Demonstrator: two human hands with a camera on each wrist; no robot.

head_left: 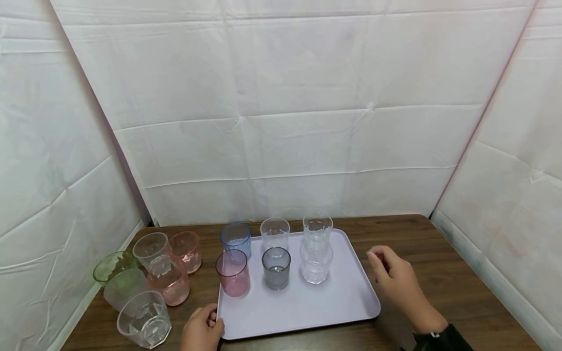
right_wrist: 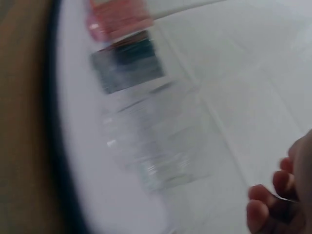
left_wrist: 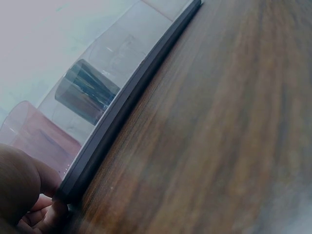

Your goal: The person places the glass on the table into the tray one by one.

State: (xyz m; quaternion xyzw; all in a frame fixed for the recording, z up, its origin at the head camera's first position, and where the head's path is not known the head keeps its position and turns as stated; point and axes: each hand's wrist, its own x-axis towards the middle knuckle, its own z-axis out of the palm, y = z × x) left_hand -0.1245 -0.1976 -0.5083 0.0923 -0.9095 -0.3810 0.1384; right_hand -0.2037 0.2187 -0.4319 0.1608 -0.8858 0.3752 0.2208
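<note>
A pale lilac tray lies on the wooden table, bearing two rows of glasses. At the back stand a blue glass, a clear glass and another clear glass; in front are a pink glass, a grey glass and a faceted clear glass. My left hand grips the tray's near left corner, with fingers around the dark edge in the left wrist view. Off the tray's right side, my right hand hovers with fingers loosely bent, holding nothing.
On the table left of the tray stand more glasses: a green one, a pink one, a clear one at the front and others overlapping between them. White sheet walls enclose the table at back and sides.
</note>
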